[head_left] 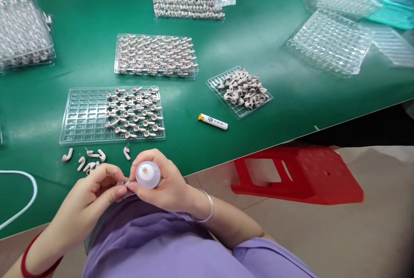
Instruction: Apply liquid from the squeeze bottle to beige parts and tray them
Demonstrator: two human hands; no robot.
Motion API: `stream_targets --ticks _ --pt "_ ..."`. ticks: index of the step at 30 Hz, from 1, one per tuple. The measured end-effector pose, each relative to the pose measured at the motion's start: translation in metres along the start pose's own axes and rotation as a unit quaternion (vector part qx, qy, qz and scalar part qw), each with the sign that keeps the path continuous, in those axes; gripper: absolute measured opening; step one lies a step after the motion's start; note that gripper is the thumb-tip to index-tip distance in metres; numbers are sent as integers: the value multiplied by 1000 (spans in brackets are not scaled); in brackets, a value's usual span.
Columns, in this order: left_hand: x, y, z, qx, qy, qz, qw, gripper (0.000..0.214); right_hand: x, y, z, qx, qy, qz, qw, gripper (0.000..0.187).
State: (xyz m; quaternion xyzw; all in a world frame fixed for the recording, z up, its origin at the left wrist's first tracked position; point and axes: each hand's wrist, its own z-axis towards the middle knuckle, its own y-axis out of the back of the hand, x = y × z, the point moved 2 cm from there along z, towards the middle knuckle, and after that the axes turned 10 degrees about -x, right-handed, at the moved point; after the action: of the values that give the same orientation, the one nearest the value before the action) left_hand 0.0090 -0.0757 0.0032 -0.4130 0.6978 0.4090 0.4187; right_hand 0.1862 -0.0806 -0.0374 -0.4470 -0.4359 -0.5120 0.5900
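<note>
My left hand [97, 198] pinches a small whitish earbud housing [121, 183] between thumb and fingertips, largely covered by them. Wrapped in my right hand [161, 183] is a small translucent squeeze bottle [149, 175] with a white top. The thumb and index finger of that hand meet the left fingertips at the piece. Just beyond the hands, several loose earbud housings [81, 163] with thin wires lie on the green table. Behind them sits a clear tray [84, 116], its right part filled with rows of such housings [139, 116].
Further back is a full tray of housings [155, 55]. To the right are a small tray heaped with earbud shells [244, 90] and a white BMW tube [213, 121]. Stacked trays [22, 32] stand at left. A white cable [30, 196] curves at far left; a red stool [310, 176] is below the edge.
</note>
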Motion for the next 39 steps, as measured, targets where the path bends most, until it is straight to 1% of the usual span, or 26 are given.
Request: stream_targets --ticks 5,8,10,12,15,17,23,32,39 --pt "12 -7 -13 -17 60 -106 992 23 2 1 -5 33 4 43 999 34" --pt "16 -9 -18 -13 53 -89 994 20 3 1 -7 31 10 47 998 34" --pt "18 -9 -21 -6 39 -60 997 14 4 2 -8 31 25 38 998 35" --pt "20 -9 -22 8 40 -49 998 11 4 3 -10 41 44 26 998 36" --pt "26 -11 -23 43 66 -70 994 14 2 4 -11 61 57 19 996 37" --pt "30 -12 -24 53 74 -89 992 18 1 5 -12 71 59 20 996 37" --pt "37 -15 -27 29 82 -111 990 22 -2 4 -13 87 74 17 993 36" --pt "36 -20 -30 1 146 -173 974 19 -6 2 -16 86 73 34 993 37" --pt "37 -21 -30 -2 151 -182 972 19 -7 1 -16 84 65 34 994 39"
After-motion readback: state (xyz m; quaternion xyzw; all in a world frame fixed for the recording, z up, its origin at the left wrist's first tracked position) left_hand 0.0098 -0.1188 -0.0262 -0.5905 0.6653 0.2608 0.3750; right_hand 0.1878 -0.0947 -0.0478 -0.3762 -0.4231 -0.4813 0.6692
